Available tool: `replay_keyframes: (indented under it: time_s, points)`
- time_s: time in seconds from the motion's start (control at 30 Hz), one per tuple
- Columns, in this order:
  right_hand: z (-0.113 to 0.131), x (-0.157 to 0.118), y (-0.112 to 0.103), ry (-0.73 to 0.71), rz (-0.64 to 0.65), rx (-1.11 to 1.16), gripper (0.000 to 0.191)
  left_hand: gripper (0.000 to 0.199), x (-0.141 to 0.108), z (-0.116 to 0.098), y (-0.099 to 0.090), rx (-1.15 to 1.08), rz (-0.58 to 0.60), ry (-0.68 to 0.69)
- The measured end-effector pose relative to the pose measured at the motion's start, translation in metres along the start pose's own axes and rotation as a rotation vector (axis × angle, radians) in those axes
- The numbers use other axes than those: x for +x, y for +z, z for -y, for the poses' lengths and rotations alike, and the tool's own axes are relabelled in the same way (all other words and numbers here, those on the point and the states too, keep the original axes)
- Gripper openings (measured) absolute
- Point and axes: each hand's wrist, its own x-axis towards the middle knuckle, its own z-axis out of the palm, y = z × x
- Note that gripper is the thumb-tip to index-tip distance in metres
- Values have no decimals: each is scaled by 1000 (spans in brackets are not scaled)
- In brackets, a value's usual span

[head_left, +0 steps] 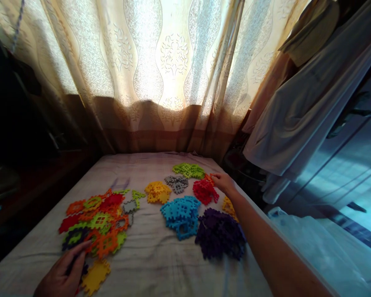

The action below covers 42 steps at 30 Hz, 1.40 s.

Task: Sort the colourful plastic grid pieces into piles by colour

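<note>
On the right, my right hand (224, 182) reaches over the bed, its fingers closed at an orange interlocking tile (209, 178). Just beside it lies a heap of red tiles (205, 191). My left hand (64, 270) rests at the near edge of a mixed pile of tiles (102, 220), its index finger stretched onto an orange tile (107, 243) and its thumb apart. Dark tiles show partly under that hand. A yellow tile (95, 276) lies to its right.
Sorted heaps lie on the sheet (148, 255): lime green (188, 169), grey (177, 184), yellow (157, 192), blue (181, 214), purple (220, 235). Light orange tiles (229, 207) sit partly behind my right forearm. A curtain (173, 82) hangs behind; clothes (284, 115) hang at right.
</note>
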Motion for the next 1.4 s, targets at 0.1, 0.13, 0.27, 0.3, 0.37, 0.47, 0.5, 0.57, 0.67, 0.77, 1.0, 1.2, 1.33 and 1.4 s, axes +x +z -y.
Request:
replay_keyframes:
  time_s: [0.1, 0.13, 0.27, 0.3, 0.37, 0.47, 0.5, 0.57, 0.67, 0.77, 1.0, 1.2, 1.33, 1.4]
  points:
    - [31, -30, 3, -167, 22, 104, 29, 35, 2, -21, -10, -57, 44, -35]
    - [42, -44, 7, -222, 37, 158, 30, 35, 3, -25, -12, -66, 41, -45]
    - [79, -110, 39, -329, 128, 360, 30, 36, 3, -29, -12, -77, 26, -65]
    - [85, -128, 49, -342, 150, 397, 29, 37, 3, -29, -12, -79, 31, -65]
    - [93, -162, 70, -378, 183, 475, 28, 37, 3, -27, -11, -85, 35, -64]
    - [94, -202, 94, -371, 234, 543, 25, 36, 3, -25, -11, -102, 37, -58]
    - [92, -212, 99, -372, 263, 551, 24, 35, 3, -24, -11, -106, 35, -58]
    - [88, -227, 107, -395, 317, 549, 24, 34, 4, -24, -11, -109, 38, -65]
    - [82, -238, 112, -448, 322, 516, 24, 34, 4, -25, -9, -102, 51, -83]
    - [79, -238, 114, -474, 292, 476, 25, 34, 3, -22, -9, -95, 59, -75]
    - [77, -237, 118, -536, 283, 469, 25, 33, 4, -15, -9, -46, 91, -6]
    - [77, -237, 119, -553, 282, 447, 24, 35, 3, -33, -13, -13, 14, 17]
    - [77, -237, 119, -553, 283, 441, 24, 32, 4, -36, -15, -18, 26, 69]
    - [77, -237, 120, -552, 285, 443, 24, 31, 4, -35, -15, -1, 39, 103]
